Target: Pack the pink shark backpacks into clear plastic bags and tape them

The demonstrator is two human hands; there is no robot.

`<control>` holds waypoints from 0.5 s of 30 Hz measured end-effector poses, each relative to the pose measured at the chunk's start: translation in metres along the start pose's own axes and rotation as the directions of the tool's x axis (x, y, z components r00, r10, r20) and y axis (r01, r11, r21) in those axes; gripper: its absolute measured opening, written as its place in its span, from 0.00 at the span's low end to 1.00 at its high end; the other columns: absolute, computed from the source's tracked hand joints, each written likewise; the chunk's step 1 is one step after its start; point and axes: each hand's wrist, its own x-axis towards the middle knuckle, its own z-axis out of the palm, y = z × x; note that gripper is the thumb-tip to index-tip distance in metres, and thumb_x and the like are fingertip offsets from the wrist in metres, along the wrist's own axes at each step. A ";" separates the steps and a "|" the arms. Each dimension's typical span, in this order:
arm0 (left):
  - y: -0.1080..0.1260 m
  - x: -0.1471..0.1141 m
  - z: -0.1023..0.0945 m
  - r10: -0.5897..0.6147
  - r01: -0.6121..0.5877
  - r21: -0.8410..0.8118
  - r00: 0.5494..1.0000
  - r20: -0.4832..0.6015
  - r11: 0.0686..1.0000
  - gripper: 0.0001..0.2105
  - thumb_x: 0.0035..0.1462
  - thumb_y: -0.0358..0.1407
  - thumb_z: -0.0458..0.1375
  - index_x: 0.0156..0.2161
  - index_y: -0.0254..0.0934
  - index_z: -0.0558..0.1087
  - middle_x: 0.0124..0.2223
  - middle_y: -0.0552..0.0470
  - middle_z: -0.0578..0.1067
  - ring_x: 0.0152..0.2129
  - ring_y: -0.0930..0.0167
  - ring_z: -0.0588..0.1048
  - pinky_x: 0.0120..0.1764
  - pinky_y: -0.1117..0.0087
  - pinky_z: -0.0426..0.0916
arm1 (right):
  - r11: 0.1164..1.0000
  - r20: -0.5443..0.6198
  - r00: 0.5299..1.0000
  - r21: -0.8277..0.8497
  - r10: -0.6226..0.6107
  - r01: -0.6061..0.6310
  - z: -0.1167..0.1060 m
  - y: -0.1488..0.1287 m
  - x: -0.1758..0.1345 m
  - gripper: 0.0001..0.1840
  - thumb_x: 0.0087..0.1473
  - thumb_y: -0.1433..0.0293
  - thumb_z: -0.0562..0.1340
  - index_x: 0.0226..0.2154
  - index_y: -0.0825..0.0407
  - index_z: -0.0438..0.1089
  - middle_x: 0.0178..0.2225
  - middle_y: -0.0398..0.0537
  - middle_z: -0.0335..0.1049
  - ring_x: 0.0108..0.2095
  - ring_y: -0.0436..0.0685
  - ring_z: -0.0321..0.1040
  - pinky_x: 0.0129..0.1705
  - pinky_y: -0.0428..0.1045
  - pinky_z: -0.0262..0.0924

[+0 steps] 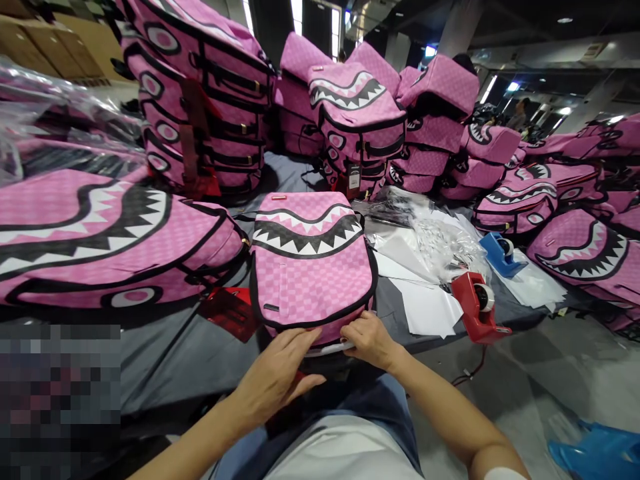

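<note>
A pink checkered backpack [313, 273] with a black-and-white shark-mouth print lies face up in front of me, its near end at the table edge. My left hand [283, 363] rests against the near left of that end, fingers stretched out and thumb apart. At the near right corner, the curled fingers of my right hand [370, 340] pinch the backpack's edge. A white strip [327, 349] shows along the near end between both hands; what it belongs to is unclear. Left of the backpack lies a red translucent tag or pouch [233, 312].
A larger pink shark-print bag [100, 233] lies at the left. Stacked bags [200, 100] rise behind. To the right are white papers [425, 307], clear plastic bags [425, 233], a red tape dispenser [470, 307] at the table edge and a blue tape dispenser [503, 257].
</note>
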 end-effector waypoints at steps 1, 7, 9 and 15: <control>0.010 0.012 -0.001 -0.042 0.048 -0.079 0.996 0.079 0.996 0.22 0.67 0.45 0.53 0.60 0.35 0.66 0.50 0.42 0.78 0.46 0.63 0.76 0.49 0.64 0.71 | 1.000 -0.008 1.000 0.019 -0.001 0.001 0.000 0.002 -0.001 0.02 0.57 0.71 0.60 0.35 0.50 0.66 0.25 0.42 0.70 0.27 0.54 0.65 0.35 0.51 0.53; 0.024 0.052 0.016 -0.083 0.273 -0.296 0.847 0.525 0.916 0.17 0.69 0.42 0.45 0.44 0.38 0.75 0.38 0.46 0.81 0.36 0.63 0.80 0.40 0.67 0.71 | 0.999 -0.070 0.996 0.012 0.050 -0.049 0.006 -0.002 -0.005 0.04 0.60 0.68 0.58 0.33 0.51 0.66 0.24 0.43 0.70 0.25 0.53 0.65 0.36 0.51 0.59; 0.019 0.050 0.023 -0.069 0.323 -0.345 0.810 0.583 0.881 0.17 0.68 0.42 0.45 0.42 0.40 0.76 0.37 0.48 0.81 0.35 0.63 0.81 0.38 0.69 0.70 | 0.999 -0.068 0.997 0.009 0.047 -0.047 0.001 -0.010 -0.009 0.06 0.59 0.69 0.59 0.39 0.53 0.68 0.29 0.46 0.74 0.30 0.54 0.69 0.40 0.51 0.63; 0.002 0.030 0.040 -0.124 0.412 -0.362 0.785 0.606 0.836 0.19 0.65 0.49 0.45 0.36 0.44 0.76 0.29 0.53 0.82 0.30 0.63 0.82 0.31 0.72 0.70 | 0.846 -0.196 0.824 0.062 0.531 -0.530 -0.082 -0.003 -0.075 0.15 0.60 0.59 0.63 0.47 0.48 0.71 0.48 0.54 0.75 0.49 0.58 0.70 0.51 0.53 0.64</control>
